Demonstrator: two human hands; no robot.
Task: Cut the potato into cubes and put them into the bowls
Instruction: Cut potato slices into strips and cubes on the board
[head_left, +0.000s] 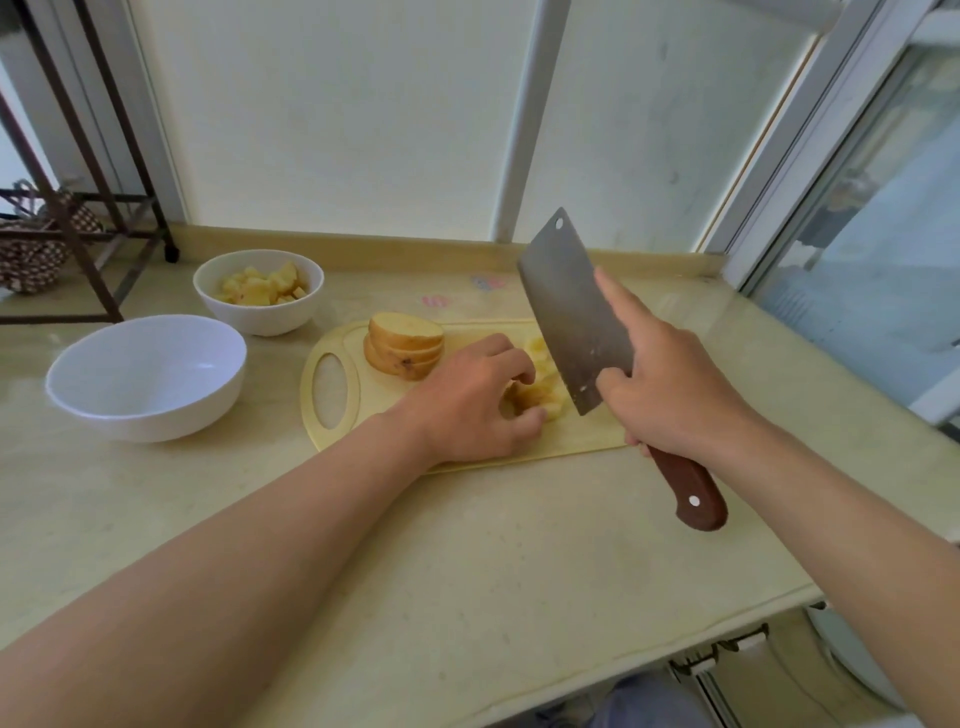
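Fingers (511, 358) of the left hand (462, 405) curl over the cut potato pieces (540, 400) on the cutting board (571, 439); the right hand (675, 400) grips the cleaver (571, 322) by its handle, forefinger along the raised blade; potato slices (405, 345) lie stacked on the board's far left; the small bowl (260, 325) holds cubes; the large bowl (145, 410) stands left of the board.

We identify this place as a home kitchen, at a worktop set against a window. The evidence is as follows. A beige stone countertop (467, 545) carries a plastic cutting board (582, 434) with a sliced potato (405, 345), an empty white bowl (145, 374) and a white bowl of potato cubes (260, 312). A wood-handled cleaver (571, 312) is over the board. Pale window blinds (337, 114) and a sliding window frame (810, 130) bound the counter. A metal rack (70, 156) with a woven basket (26, 260) stands at the left.
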